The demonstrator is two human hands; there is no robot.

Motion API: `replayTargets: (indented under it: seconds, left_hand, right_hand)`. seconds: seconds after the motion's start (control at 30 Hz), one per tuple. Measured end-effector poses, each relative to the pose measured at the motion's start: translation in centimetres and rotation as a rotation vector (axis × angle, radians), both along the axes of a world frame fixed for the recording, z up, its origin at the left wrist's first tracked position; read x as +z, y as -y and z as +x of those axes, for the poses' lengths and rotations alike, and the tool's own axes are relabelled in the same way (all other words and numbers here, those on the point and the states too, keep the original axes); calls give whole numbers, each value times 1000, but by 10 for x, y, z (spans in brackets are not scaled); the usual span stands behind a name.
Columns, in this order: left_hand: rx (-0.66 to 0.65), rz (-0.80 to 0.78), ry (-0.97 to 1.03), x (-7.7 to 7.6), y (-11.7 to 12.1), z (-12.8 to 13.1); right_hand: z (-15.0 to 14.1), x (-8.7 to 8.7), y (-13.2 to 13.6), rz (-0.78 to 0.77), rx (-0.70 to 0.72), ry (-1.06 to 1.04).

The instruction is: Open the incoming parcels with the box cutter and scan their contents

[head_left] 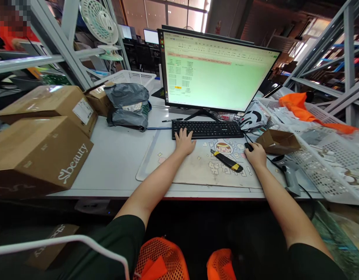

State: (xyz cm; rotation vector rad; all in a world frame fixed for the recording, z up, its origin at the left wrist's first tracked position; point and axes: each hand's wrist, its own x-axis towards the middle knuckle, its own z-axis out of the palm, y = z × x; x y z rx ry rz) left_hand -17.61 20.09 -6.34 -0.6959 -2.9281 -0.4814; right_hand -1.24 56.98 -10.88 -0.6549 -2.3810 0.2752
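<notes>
My left hand (pixel 185 142) rests with spread fingers on the left end of a black keyboard (pixel 211 129). On the right, my right hand (pixel 256 155) lies over a black computer mouse (pixel 249 147), its fingers curved around it. Between the two hands a black and yellow utility knife (pixel 227 161) lies on a pale desk mat (pixel 194 171) with a cartoon print. Behind the keyboard stands a monitor (pixel 214 74) showing a spreadsheet. A barcode scanner (pixel 289 175) sits just right of my right forearm.
Cardboard boxes (pixel 48 155) and a grey plastic parcel (pixel 129 105) occupy the left of the table. At right are an open small brown box (pixel 277 141) and white baskets (pixel 331 167) with plastic bags. A pen (pixel 172 120) lies left of the keyboard. A fan (pixel 99 21) stands behind.
</notes>
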Motion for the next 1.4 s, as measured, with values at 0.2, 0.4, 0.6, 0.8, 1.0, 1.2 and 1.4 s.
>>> replayTargets:
  seconds: [0.2,0.4,0.6,0.8,1.0,1.2,1.4]
  left_hand:
    - [7,-1,-17,-1,0,0]
    - [9,3,-41,-2,-1,2]
    - [16,6,-67,0,-1,6]
    - [23,-5,-66,2,-3,6]
    - [30,-13,-44,3,-4,4]
    - [22,6,-76,2,-2,6]
    - [24,7,-76,-1,-2,2]
  right_hand:
    - [0,2,2,4,-10,8]
    - [-1,4,1,-7,-2,19]
    - [-1,3,2,-8,8,7]
    - [0,6,5,-23,-2,-23]
    - [0,11,10,-51,-34,47]
    - [1,11,10,-47,-50,41]
    - [0,11,10,-22,22,37]
